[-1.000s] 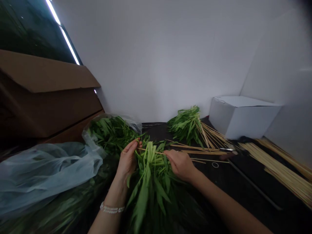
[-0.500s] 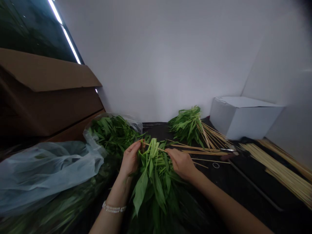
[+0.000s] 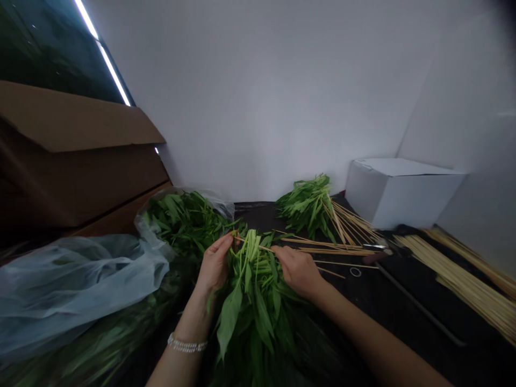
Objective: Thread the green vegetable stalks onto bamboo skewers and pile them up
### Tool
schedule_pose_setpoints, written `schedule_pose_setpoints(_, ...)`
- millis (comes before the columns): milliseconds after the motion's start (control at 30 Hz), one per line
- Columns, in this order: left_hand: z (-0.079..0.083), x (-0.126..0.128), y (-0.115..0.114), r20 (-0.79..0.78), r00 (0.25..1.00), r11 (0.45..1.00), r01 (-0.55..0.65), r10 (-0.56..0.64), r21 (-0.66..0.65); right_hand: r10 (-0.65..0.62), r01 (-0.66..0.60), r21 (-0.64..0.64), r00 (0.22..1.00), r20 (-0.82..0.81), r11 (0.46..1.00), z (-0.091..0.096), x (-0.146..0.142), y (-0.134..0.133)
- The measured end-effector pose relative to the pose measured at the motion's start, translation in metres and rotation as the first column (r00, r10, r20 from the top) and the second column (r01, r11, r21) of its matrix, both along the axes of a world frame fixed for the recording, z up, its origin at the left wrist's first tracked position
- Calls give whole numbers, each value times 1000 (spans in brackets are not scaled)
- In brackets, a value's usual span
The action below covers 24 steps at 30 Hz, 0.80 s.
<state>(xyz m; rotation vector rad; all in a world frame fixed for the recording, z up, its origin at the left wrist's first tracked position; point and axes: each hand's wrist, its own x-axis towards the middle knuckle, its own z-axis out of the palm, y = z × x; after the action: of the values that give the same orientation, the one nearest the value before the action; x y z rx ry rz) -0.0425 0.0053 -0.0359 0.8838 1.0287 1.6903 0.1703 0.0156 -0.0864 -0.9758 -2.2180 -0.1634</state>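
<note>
A thin wooden stick [image 3: 263, 248] runs level between my two hands, with green leafy stems [image 3: 250, 252] bunched across its middle and their leaves hanging down in front. At its left end, my left hand [image 3: 216, 262] pinches the stick, a beaded bracelet on the wrist. Over on the right, my right hand [image 3: 299, 271] has its fingers closed round the same stick. Whether the stems are pierced by it or folded over it, I cannot tell. Behind lies a pile of similar greens on sticks [image 3: 308, 207], the bare stick ends fanning to the right.
Left are loose greens [image 3: 181, 217] in a clear plastic bag [image 3: 80, 279] and an open cardboard box [image 3: 80, 177]. Right are a white box [image 3: 403, 193], a bundle of sticks [image 3: 463, 279], a small ring [image 3: 355, 272] and a blade-like metal tool [image 3: 374, 246]. Loose sticks [image 3: 330, 248] lie nearby.
Both hands keep their hold on the stick, and the greens hang as before. The whole view has shifted very slightly.
</note>
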Motion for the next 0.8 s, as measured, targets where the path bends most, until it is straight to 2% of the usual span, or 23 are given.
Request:
schedule_pose_setpoints(333,-5,-2,3,53,997,998,-52,53,-22,-61,63,-29,996,70,998,5,-3,-7)
schedule_pose_setpoints(633,-4,2,1,96,995,999,-9,14,-51,-48,46,34,997,62,998,0,-4,-6)
schedule_pose_setpoints(800,-10,0,4,4,997,997,-82,82,-5,-52,49,51,996,76,997,1,-3,-6)
